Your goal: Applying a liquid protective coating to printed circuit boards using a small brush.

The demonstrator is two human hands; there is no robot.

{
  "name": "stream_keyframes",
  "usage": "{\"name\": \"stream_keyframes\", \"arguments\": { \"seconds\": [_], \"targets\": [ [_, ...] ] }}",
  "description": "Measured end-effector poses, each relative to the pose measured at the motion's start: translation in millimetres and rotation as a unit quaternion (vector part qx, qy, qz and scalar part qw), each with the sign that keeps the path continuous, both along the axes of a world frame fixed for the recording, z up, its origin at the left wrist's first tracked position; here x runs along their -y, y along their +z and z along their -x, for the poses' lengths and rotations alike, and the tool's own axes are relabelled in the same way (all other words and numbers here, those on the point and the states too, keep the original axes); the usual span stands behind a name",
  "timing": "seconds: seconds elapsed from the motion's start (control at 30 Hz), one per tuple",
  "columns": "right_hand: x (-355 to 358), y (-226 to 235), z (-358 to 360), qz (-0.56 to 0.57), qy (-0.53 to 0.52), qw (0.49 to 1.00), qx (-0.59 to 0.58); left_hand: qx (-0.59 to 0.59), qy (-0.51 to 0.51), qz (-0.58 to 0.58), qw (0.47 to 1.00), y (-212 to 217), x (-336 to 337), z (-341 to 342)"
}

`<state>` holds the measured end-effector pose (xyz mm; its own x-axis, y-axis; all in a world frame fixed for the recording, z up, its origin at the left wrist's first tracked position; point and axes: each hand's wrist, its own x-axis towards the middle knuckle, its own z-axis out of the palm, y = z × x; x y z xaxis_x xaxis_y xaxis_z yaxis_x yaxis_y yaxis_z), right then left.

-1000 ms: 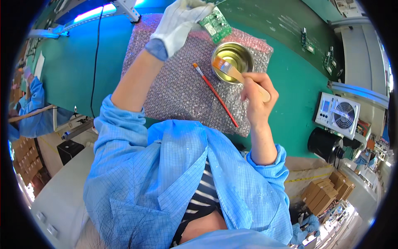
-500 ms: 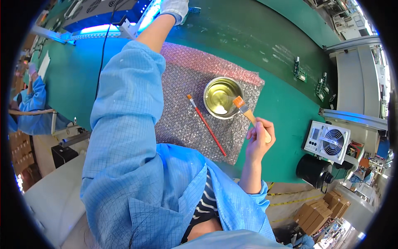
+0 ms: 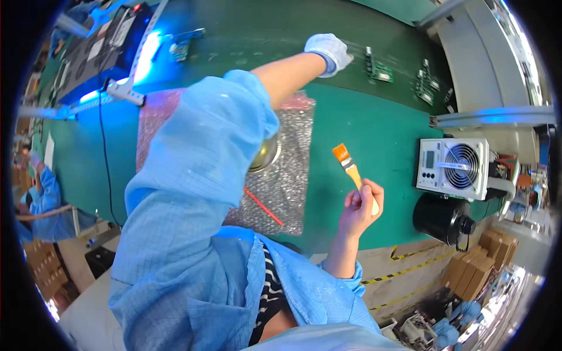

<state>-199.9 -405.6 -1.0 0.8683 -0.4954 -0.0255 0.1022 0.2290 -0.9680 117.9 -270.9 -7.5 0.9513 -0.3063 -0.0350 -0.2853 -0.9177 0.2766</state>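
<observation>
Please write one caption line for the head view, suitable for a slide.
Gloved left hand reaches toward circuit boards on the green table; bare right hand holds an orange-bristled brush.

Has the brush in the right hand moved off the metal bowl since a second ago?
Yes. The brush in the right hand has lifted clear of the metal bowl and now hangs right of the bubble wrap, over the green mat.

Green bench [image 3: 363,134], bubble-wrap sheet [image 3: 287,175], circuit boards [image 3: 377,67], fan unit [image 3: 452,168]
</observation>
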Motion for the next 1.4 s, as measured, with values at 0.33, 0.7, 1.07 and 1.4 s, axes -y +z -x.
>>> {"name": "stream_keyframes", "arguments": {
  "seconds": [0.33, 0.7, 1.07, 1.4],
  "targets": [
    [42.6, -25.0, 42.1, -0.072, -0.122, 0.986, -0.087, -0.01, 0.117, 0.029, 0.993, -51.3, 111.0, -40.5],
    [-28.9, 1.0, -8.4, -0.023, 0.145, 0.987, -0.06, -0.1, -0.013, 0.409, 0.907, 0.5, -165.1, 98.7],
    [-89.8, -26.7, -24.5, 0.161, 0.259, 0.95, -0.071, -0.218, 0.109, 0.795, 0.555, -23.1, -306.9, 287.5],
    [-75.7, -10.5, -23.0, 0.206, 0.228, 0.951, -0.036, -0.197, 0.154, 0.796, 0.551, -18.6, -278.2, 293.1]
  ]
}}
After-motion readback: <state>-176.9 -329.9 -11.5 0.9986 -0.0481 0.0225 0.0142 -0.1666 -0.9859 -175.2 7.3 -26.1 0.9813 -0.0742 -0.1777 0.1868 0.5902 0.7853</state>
